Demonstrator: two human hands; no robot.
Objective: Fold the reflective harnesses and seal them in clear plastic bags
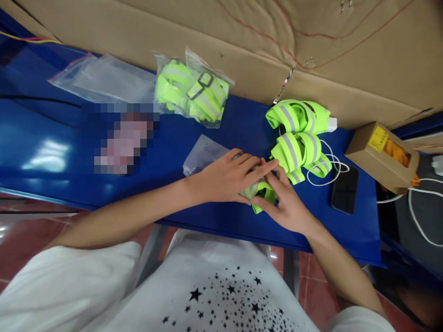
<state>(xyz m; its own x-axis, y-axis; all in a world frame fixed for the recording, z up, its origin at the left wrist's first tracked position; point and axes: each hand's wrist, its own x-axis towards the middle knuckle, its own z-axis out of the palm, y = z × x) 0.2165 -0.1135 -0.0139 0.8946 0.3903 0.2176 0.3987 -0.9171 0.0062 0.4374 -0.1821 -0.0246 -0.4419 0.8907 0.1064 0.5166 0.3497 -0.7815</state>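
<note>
Both my hands meet near the middle of the blue table. My left hand is closed over a clear plastic bag, whose free end spreads out to the left behind the wrist. Fingers and thumb of my right hand grip a rolled neon-yellow reflective strap at the bag's right end. Part of the strap seems to be inside the bag, though my fingers cover most of it. Just beyond my right hand lie more rolled reflective straps with grey stripes.
Bagged reflective straps lie at the back, beside flat clear bags. A blurred-out pinkish item is on the left. To the right are a white cable, a black phone and a cardboard box.
</note>
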